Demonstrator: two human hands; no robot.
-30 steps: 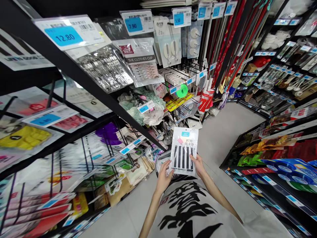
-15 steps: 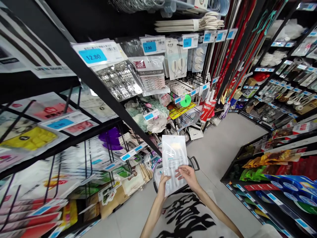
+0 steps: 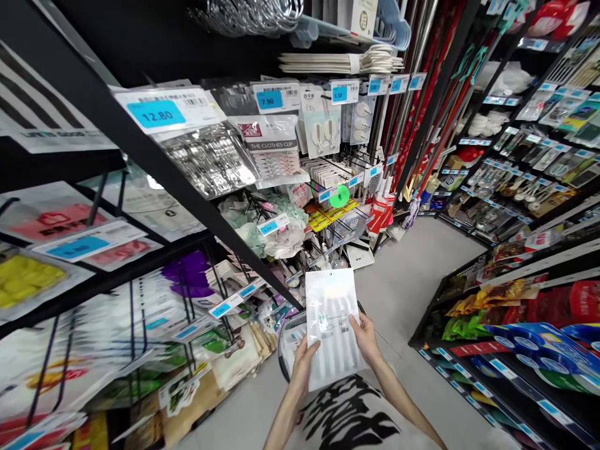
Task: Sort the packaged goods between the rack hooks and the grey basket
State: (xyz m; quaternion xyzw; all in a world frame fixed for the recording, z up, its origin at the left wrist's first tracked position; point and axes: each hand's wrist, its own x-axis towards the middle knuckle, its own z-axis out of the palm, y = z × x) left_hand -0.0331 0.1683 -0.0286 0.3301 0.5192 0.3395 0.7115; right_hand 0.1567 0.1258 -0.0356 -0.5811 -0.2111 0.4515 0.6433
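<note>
A flat white plastic package [image 3: 332,312] with pale vertical stripes, small print and a hang hole at its top is held up in front of my body. My left hand [image 3: 304,362] grips its lower left edge, the thumb lying on the front. On the right edge my right hand [image 3: 365,337] has closed, thumb on the front as well. What the package contains is hard to make out. Beneath it, partly hidden, is a dark-rimmed shopping basket [image 3: 282,353] with pale items inside.
A rack at the left carries hanging packs, among them clothes clips [image 3: 272,150] and metal clips [image 3: 210,159], with price tags [image 3: 157,112]. Grey floor [image 3: 407,269] runs along an aisle. Low shelves with blue packs [image 3: 539,356] stand at the right.
My right hand has gone from touching the front of the package to gripping its right edge. The package now faces me more squarely. The view has shifted slightly to the right.
</note>
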